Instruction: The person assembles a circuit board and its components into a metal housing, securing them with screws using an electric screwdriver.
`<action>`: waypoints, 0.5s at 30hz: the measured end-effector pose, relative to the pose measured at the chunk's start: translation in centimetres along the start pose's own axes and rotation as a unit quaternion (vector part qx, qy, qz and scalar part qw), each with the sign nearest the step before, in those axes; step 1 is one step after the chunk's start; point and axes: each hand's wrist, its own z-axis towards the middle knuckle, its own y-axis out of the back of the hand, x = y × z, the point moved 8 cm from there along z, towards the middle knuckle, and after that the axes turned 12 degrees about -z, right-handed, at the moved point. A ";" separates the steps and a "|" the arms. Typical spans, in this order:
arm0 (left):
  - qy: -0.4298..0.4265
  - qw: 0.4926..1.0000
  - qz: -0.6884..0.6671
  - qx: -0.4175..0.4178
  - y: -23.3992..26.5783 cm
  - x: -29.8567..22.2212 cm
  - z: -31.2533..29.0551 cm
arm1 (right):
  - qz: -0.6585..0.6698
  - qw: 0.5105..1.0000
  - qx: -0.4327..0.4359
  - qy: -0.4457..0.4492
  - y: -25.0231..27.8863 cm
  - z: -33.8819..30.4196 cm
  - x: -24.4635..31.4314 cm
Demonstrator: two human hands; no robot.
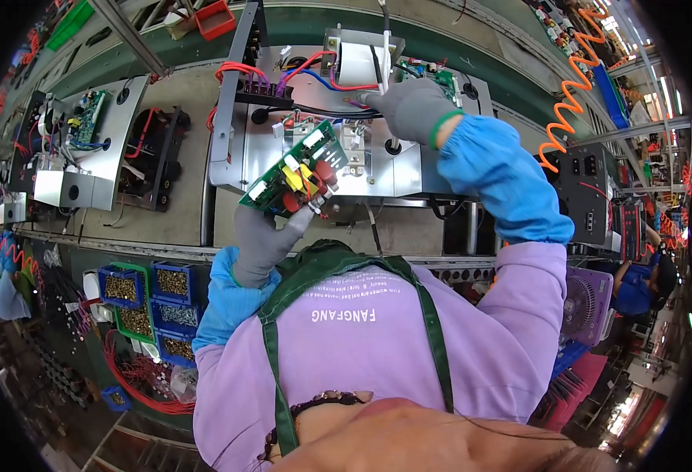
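My left hand (263, 241), in a grey glove, grips the lower edge of a green circuit board (277, 177) with yellow and red components. The board is tilted over the near side of an open metal chassis (397, 169). My right hand (415, 110), gloved in grey too, reaches over the chassis beside a white cylindrical part (358, 64). Its fingertips are drawn together by some thin wires; what lies between them is too small to make out. Red wires (240, 69) loop over a black terminal strip at the chassis's left.
More part-built chassis (118, 149) stand on the left of the bench. Blue bins (174, 282) of brass-coloured and silvery fasteners sit below its edge. A coiled orange hose (572, 86) hangs at the right, above a black-panelled unit (588, 185). A purple fan (588, 303) stands lower right.
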 end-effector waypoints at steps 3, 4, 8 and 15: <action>0.015 1.000 -0.011 -0.016 0.0 0.1 -0.2 | -0.066 0.995 0.070 0.024 -2.2 2.4 0.6; 0.021 0.999 -0.011 -0.023 0.1 0.2 -0.3 | -0.067 0.995 0.071 0.024 -2.4 2.7 0.4; 0.036 0.998 -0.022 -0.040 0.6 0.7 -0.8 | -0.086 0.991 0.078 0.061 -2.4 3.1 0.1; 0.054 0.993 -0.043 -0.092 2.0 1.1 -1.9 | -0.044 0.994 0.084 0.056 -2.8 1.6 -2.9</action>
